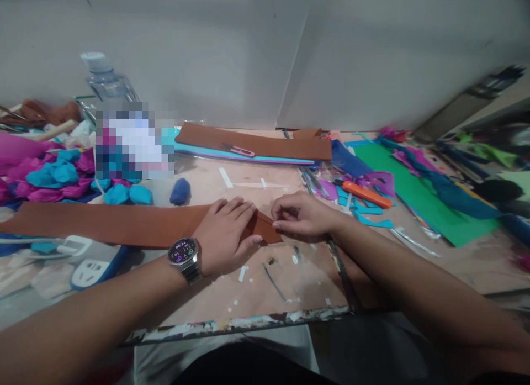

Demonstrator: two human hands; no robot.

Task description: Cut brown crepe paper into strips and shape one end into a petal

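Observation:
A long brown strip (103, 223) of smooth sheet material lies across the table in front of me. My left hand (226, 230), with a watch on its wrist, rests flat on the strip near its right end, fingers stretched out. At that end the strip shows a slanted edge or fold, between my two hands. My right hand (302, 215) has its fingers curled, thumb and fingertips closed at the strip's right tip; the exact grip is partly hidden. Beyond the hands lies another brown piece (265, 142) with small pink-handled snips (240, 151) on it.
An orange cutter (364, 193) lies right among coloured scraps, beside a green sheet (451, 208). A white power strip (89, 266) is at left, below pink and blue bundles (58, 172). A dark blue roll (180, 191) and a bottle (108, 81) stand behind. A wall closes the back.

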